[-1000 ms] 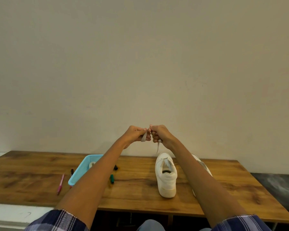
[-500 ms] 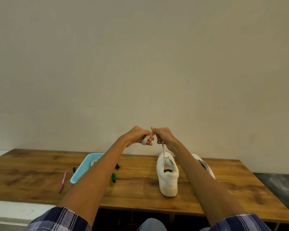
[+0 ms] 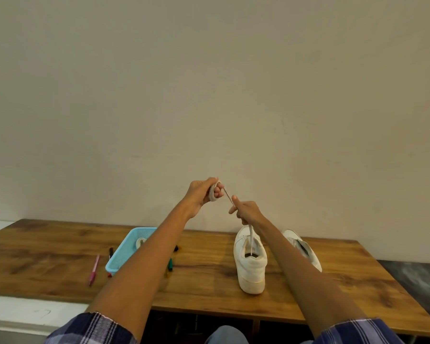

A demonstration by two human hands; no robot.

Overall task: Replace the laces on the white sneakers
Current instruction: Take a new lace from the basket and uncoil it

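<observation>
A white sneaker (image 3: 250, 266) stands heel toward me on the wooden table (image 3: 209, 289). A second white sneaker (image 3: 305, 249) lies behind my right forearm, partly hidden. A white lace (image 3: 251, 240) rises from the near sneaker's opening up to my hands. My left hand (image 3: 204, 193) is raised above the table and holds several loops of the lace wound around its fingers. My right hand (image 3: 246, 211) sits lower and to the right, pinching the taut lace between the coil and the shoe.
A light blue basket (image 3: 124, 256) with another white lace (image 3: 140, 242) in it stands left of my left arm. A pink pen (image 3: 94, 270) and dark markers (image 3: 111, 252) lie beside it; a green marker (image 3: 170, 265) lies under my arm. The wall is close behind.
My hands have drawn apart: the left rose with the coiled lace, the right dropped toward the sneaker. The lace between them is now stretched out.
</observation>
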